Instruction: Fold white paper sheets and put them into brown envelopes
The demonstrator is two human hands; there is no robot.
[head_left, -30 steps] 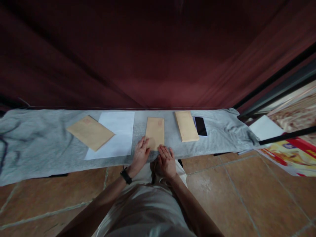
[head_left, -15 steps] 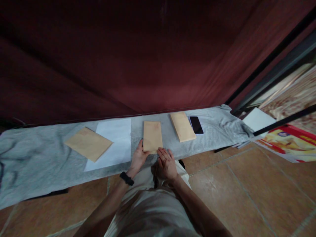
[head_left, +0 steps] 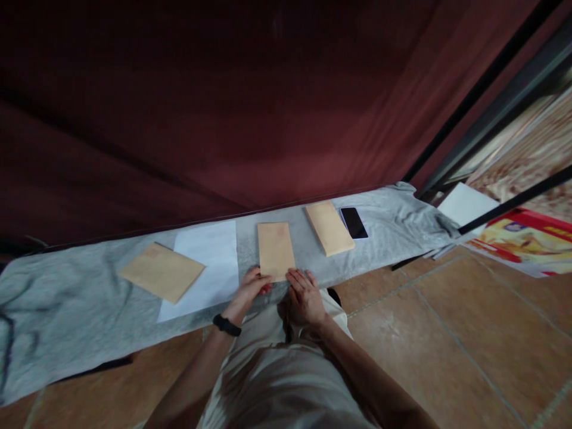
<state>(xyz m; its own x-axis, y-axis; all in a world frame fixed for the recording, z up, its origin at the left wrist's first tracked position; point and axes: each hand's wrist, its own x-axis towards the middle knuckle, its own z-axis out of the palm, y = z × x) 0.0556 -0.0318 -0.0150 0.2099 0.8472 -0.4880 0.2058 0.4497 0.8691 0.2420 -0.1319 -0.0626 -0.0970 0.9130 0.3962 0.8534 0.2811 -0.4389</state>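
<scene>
A narrow brown envelope (head_left: 275,250) lies lengthwise on the grey cloth (head_left: 67,298) straight in front of me. My left hand (head_left: 251,287), with a black band at the wrist, has its fingers curled round the envelope's near left corner. Just right of the near edge, my right hand (head_left: 304,294) rests flat on the cloth with its fingers stretched out, the fingertips touching the envelope's near right corner.
A wider brown envelope (head_left: 161,271) overlaps a white sheet (head_left: 209,256) on the left. Another narrow envelope (head_left: 328,227) and a black phone (head_left: 354,222) lie on the right. A dark red curtain (head_left: 268,107) hangs behind. White paper (head_left: 465,204) and a colourful print (head_left: 531,244) lie on the tiled floor.
My left hand has slid from the envelope's left edge to its near left corner and curled its fingers. The right hand has stayed flat. The view has tilted.
</scene>
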